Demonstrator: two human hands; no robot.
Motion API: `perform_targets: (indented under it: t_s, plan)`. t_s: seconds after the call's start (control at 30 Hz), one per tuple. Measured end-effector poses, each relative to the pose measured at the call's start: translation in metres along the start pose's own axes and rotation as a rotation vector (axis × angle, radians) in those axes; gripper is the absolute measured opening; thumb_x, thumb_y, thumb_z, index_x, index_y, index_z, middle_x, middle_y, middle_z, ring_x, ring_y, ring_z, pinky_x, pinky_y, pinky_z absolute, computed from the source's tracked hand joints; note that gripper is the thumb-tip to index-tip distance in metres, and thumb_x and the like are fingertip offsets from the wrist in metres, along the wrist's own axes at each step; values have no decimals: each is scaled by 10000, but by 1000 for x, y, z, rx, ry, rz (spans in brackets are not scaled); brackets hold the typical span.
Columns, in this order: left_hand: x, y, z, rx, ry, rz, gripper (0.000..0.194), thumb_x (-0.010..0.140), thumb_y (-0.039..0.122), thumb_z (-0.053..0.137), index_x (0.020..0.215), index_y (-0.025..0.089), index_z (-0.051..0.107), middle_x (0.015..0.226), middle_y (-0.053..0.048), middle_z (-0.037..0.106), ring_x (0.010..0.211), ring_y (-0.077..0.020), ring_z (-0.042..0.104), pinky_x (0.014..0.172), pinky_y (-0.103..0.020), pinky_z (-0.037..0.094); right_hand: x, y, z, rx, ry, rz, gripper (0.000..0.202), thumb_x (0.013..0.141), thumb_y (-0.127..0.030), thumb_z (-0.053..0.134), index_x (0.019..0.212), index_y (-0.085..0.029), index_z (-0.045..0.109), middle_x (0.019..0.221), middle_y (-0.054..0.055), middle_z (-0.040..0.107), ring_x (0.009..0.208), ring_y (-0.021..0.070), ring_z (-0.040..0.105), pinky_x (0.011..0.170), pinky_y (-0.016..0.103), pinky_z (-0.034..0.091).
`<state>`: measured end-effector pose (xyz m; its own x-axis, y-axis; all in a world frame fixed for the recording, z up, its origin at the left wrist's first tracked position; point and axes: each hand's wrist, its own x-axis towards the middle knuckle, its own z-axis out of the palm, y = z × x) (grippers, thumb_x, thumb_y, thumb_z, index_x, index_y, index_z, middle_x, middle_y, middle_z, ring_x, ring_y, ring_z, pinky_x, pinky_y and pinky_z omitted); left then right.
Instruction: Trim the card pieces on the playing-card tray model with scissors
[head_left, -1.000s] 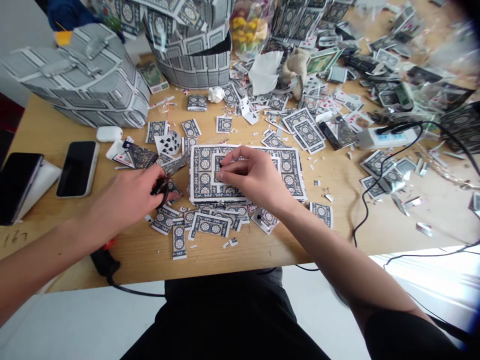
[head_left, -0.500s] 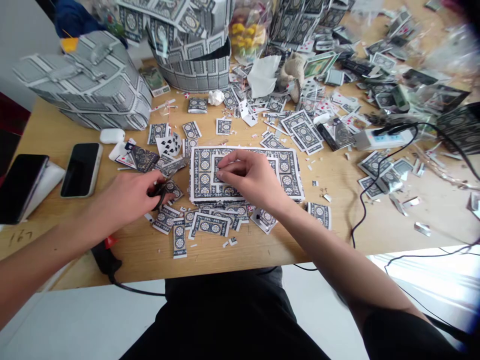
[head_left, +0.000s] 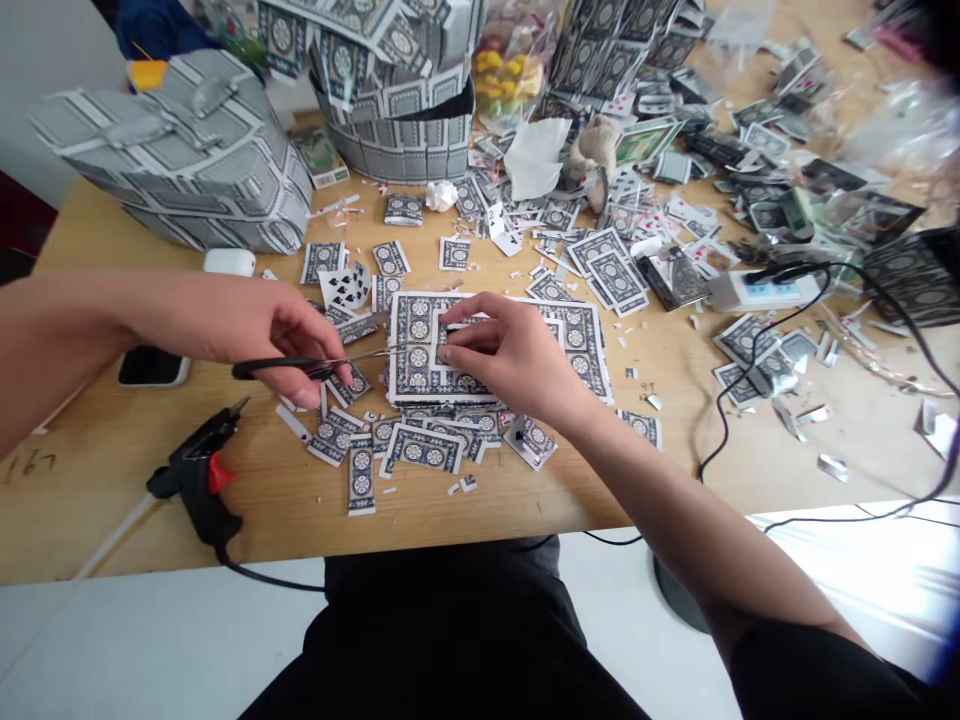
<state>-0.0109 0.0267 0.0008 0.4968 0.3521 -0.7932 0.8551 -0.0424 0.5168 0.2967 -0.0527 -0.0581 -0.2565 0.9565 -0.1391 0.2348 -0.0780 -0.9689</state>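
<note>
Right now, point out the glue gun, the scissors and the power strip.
Glue gun (head_left: 196,470): head view, on its black body.
Scissors (head_left: 289,364): head view, on the dark handle at the left hand (head_left: 292,340).
Power strip (head_left: 727,291): head view, on its white casing.

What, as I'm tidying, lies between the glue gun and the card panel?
In the head view: bare wood beside the glue gun, then card scraps by the panel.

Tabletop (head_left: 90,460) "167", card (head_left: 500,230) "2"
</note>
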Motion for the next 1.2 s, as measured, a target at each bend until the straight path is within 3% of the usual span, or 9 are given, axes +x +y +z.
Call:
perform_targets:
  t_s: [0.17, 0.43, 0.63, 0.8, 0.9, 1.2]
  plan:
    - [19, 17, -12, 21, -81, -7, 507, 694, 573, 906, 1109, 281, 876, 898, -48, 796, 878, -258, 778, 786, -329, 568, 1, 0, 4, 109, 36, 82, 353, 773, -232, 850, 1083, -180, 691, 804, 32, 819, 701, 176, 736, 634, 311, 529]
    - [26, 4, -21, -44, -110, 6, 586, 635, 602, 954, 1086, 238, 867, 859, -29, 770, 812, -233, 748, 761, -309, 561, 0, -4, 8, 161, 73, 138, 270, 774, -218, 854, 1021, -160, 761, 833, 57, 830, 766, 195, 771, 672, 320, 576]
    - [34, -5, -27, 58, -166, 167, 478, 830, 594, 865, 1166, 254, 854, 887, -20, 789, 798, -185, 736, 687, -242, 530, -1, -4, 8, 168, 84, 129, 250, 775, -204, 860, 1008, -159, 779, 840, 58, 835, 818, 214, 799, 763, 352, 625]
    - [40, -7, -35, 60, -222, 107, 570, 848, 591, 864, 1247, 185, 832, 961, -18, 763, 876, -177, 736, 796, -250, 509, -1, -4, 8, 159, 89, 129, 250, 774, -224, 872, 1000, -157, 787, 855, 65, 838, 838, 222, 807, 803, 367, 646]
    - [41, -4, -36, 41, -235, 140, 551, 855, 575, 861, 1228, 170, 835, 938, -21, 762, 861, -175, 741, 792, -249, 508, -1, -5, 8, 153, 86, 127, 237, 792, -228, 864, 1003, -152, 790, 854, 69, 835, 841, 222, 808, 808, 368, 649]
    - [44, 14, -37, 43, -188, 23, 531, 742, 571, 907, 1127, 208, 869, 920, -41, 769, 870, -251, 755, 844, -351, 548, -1, -4, 6, 146, 62, 140, 223, 811, -226, 868, 1009, -168, 783, 864, 67, 830, 891, 240, 816, 838, 390, 662]
